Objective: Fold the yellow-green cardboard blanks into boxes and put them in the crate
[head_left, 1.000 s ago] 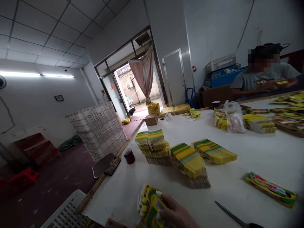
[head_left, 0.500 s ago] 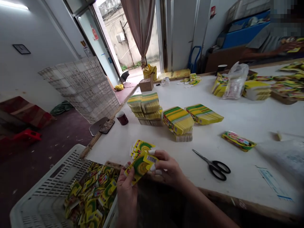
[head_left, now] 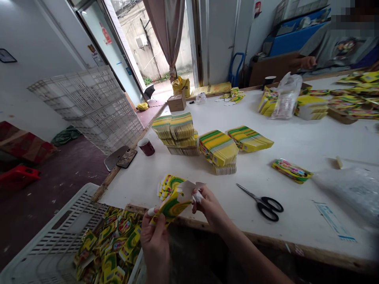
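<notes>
My left hand (head_left: 156,234) pinches the lower end of a small yellow-green cardboard carton (head_left: 175,206), just over the table's near edge. The carton's upper end is open, and its grey inner flaps stick out. At that end is my right hand (head_left: 211,207), its fingers curled closed against a flap. White wraps cover some fingertips on both hands. Just behind the held carton, several similar flat cartons (head_left: 168,183) lie on the table. Below and left, a white plastic crate (head_left: 63,221) holds many yellow-green cartons (head_left: 114,248).
Scissors (head_left: 262,203) lie right of my hands. Stacked carton blanks (head_left: 182,128), more bundles (head_left: 219,146), a mug (head_left: 146,146) and a phone (head_left: 126,157) stand or lie beyond. A plastic bag (head_left: 352,189) is at right. A co-worker's hand (head_left: 308,62) shows across the table.
The carton's printed end flap, flat before, now stands open with its grey inside showing. My right fingers have curled in at that end. The view has shifted slightly.
</notes>
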### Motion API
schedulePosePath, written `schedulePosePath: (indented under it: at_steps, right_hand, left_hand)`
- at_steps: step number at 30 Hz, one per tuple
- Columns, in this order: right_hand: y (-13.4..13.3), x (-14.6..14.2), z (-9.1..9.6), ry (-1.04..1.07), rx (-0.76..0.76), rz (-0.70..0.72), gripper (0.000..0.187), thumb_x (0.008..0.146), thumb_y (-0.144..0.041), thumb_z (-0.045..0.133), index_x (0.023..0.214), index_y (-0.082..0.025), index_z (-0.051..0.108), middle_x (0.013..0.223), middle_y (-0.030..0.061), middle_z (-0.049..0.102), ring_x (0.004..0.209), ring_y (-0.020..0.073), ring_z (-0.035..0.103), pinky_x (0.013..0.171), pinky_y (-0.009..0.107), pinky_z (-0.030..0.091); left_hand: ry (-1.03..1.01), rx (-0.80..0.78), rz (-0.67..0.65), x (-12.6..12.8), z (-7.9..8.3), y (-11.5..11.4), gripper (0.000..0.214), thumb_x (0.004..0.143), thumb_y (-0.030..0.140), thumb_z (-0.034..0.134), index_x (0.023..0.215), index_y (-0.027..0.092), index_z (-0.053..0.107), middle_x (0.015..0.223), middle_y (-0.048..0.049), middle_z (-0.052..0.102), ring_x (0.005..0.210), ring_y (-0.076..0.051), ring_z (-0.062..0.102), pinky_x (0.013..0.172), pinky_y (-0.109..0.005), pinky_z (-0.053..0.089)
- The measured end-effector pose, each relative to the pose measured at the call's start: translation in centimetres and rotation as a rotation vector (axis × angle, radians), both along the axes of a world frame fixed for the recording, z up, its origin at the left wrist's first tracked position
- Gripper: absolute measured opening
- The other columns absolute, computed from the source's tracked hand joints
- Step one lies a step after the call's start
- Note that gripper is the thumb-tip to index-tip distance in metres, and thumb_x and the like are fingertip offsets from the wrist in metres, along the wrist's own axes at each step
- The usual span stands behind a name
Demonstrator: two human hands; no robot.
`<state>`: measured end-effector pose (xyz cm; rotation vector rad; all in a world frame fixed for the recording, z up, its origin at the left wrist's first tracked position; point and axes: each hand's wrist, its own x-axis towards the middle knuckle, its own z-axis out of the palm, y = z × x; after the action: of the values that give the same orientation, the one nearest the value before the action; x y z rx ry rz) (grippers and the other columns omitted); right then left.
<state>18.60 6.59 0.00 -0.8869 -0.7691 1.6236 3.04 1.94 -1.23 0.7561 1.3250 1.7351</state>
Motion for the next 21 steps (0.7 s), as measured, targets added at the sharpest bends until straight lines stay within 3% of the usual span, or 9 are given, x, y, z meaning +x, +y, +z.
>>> schedulePosePath:
  at_steps: [5, 8, 11, 13, 15, 17, 21]
  right_hand:
    - [0.2, 0.5, 0.7, -0.034, 0.107, 0.039, 0.032, 0.068, -0.042, 0.075, 0.076, -0.017, 0.056, 0.067, -0.0023, 0.057, 0.055, 0.0102, 0.054, 0.054, 0.025, 0.047]
    - [0.5, 1.0, 0.2, -0.062, 0.115, 0.039, 0.027, 0.068, -0.039, 0.073, 0.074, -0.016, 0.059, 0.066, -0.0005, 0.060, 0.060, 0.0139, 0.058, 0.060, 0.029, 0.050]
    - [0.6, 1.6, -0.3, -0.304, 0.194, -0.016, 0.015, 0.066, -0.025, 0.071, 0.074, -0.016, 0.063, 0.069, 0.0005, 0.064, 0.064, 0.0147, 0.058, 0.062, 0.028, 0.048]
    - [0.3, 1.9, -0.2, -0.503, 0.287, -0.069, 0.009, 0.066, -0.016, 0.068, 0.074, -0.016, 0.065, 0.071, 0.0011, 0.066, 0.065, 0.0143, 0.057, 0.060, 0.025, 0.045]
    - [-0.1, 1.8, 0.3, -0.595, 0.362, -0.078, 0.009, 0.066, -0.013, 0.065, 0.074, -0.017, 0.065, 0.070, 0.0003, 0.066, 0.064, 0.0135, 0.055, 0.057, 0.022, 0.042]
    - [-0.5, 1.7, 0.8, -0.587, 0.400, -0.024, 0.010, 0.065, -0.014, 0.067, 0.074, -0.017, 0.066, 0.067, -0.0008, 0.064, 0.061, 0.0129, 0.054, 0.054, 0.021, 0.040]
    - [-1.1, 1.8, 1.5, -0.473, 0.377, 0.128, 0.012, 0.065, -0.018, 0.069, 0.077, -0.017, 0.069, 0.070, 0.0008, 0.068, 0.063, 0.0153, 0.058, 0.058, 0.024, 0.045]
  left_hand:
    - [0.298, 0.085, -0.004, 0.2, -1.1, -0.8, 0.020, 0.077, 0.034, 0.069, 0.087, 0.019, 0.060, 0.081, 0.0006, 0.068, 0.080, -0.017, 0.066, 0.075, -0.027, 0.053]
    - [0.473, 0.068, 0.013, -0.1, -0.7, -0.8, 0.020, 0.081, 0.035, 0.064, 0.091, 0.018, 0.059, 0.089, -0.0033, 0.065, 0.085, -0.019, 0.064, 0.080, -0.031, 0.052]
    - [0.932, 0.094, 0.174, -0.7, 0.5, -0.6, 0.029, 0.078, 0.038, 0.065, 0.097, 0.017, 0.060, 0.111, -0.0123, 0.058, 0.108, -0.028, 0.055, 0.097, -0.044, 0.044]
    - [1.222, 0.123, 0.185, -1.1, 1.3, -0.5, 0.039, 0.074, 0.041, 0.068, 0.103, 0.015, 0.059, 0.121, -0.0167, 0.054, 0.118, -0.033, 0.048, 0.104, -0.051, 0.037]
    - [1.359, 0.126, 0.037, -1.1, 1.7, -0.4, 0.050, 0.073, 0.043, 0.070, 0.113, 0.015, 0.056, 0.123, -0.0175, 0.055, 0.119, -0.035, 0.049, 0.103, -0.054, 0.037]
    - [1.367, 0.078, -0.184, -0.9, 1.7, -0.3, 0.054, 0.074, 0.041, 0.069, 0.119, 0.018, 0.054, 0.118, -0.0146, 0.062, 0.112, -0.033, 0.056, 0.096, -0.050, 0.044]
    - [1.228, -0.071, -0.441, -0.2, 1.6, 0.0, 0.031, 0.081, 0.031, 0.060, 0.111, 0.023, 0.060, 0.104, -0.0073, 0.070, 0.094, -0.023, 0.066, 0.080, -0.035, 0.053]
